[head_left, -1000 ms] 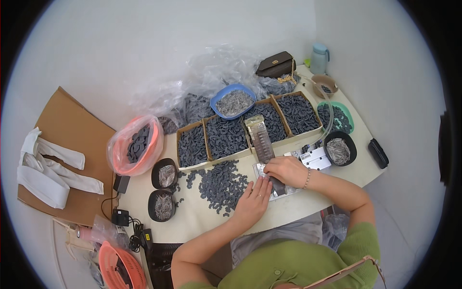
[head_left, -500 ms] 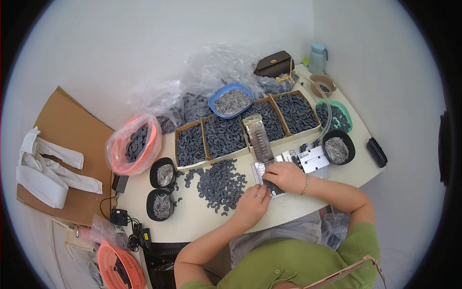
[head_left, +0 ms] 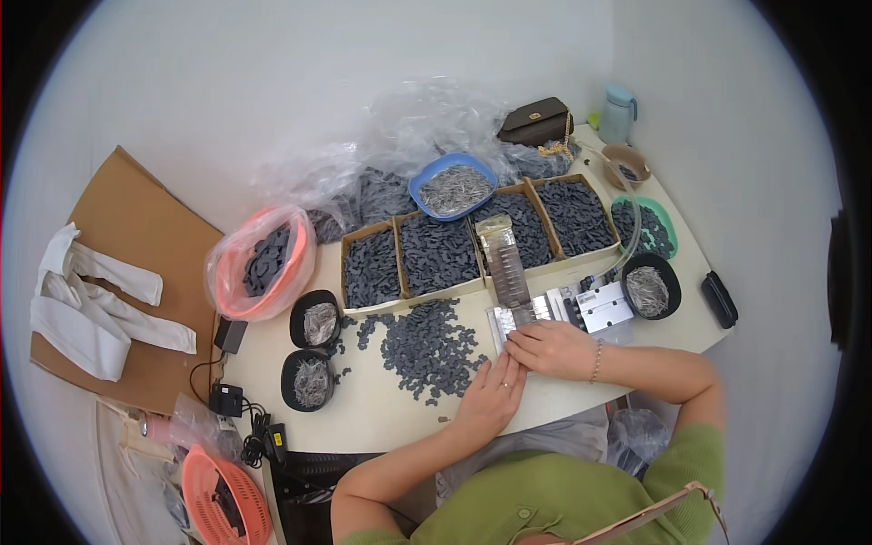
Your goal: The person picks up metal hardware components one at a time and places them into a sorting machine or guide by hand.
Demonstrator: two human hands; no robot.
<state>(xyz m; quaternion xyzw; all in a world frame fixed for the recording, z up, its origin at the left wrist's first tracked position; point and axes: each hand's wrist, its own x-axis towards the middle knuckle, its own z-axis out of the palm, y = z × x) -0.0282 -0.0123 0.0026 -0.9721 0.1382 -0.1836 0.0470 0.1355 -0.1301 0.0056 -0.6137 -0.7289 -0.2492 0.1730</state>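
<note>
At the near edge of a metal fixture (head_left: 498, 325), my two hands meet with their fingertips close together. My right hand (head_left: 556, 350) lies over the fixture's near part with its fingers bent and pressed together. My left hand (head_left: 492, 397), wearing a ring, reaches its closed fingers against the right fingertips. Whatever lies under the fingers is hidden. A clear ribbed chute (head_left: 506, 271) rises from the fixture's far side, and a silver block (head_left: 603, 309) sits at its right. Left of my hands spreads a loose pile of small dark grey parts (head_left: 429, 350).
Behind stand cardboard trays (head_left: 400, 263) of grey parts and a blue bowl (head_left: 416, 198) of metal pins. Black bowls (head_left: 300, 400) with pins stand at left, another (head_left: 670, 289) at right. A clear hose (head_left: 638, 227) curves to the fixture. A black case (head_left: 718, 300) lies near the right edge.
The whole view has shifted slightly to the right. My hands have drawn together and a little nearer to me, covering the dark area that showed between them on the fixture.
</note>
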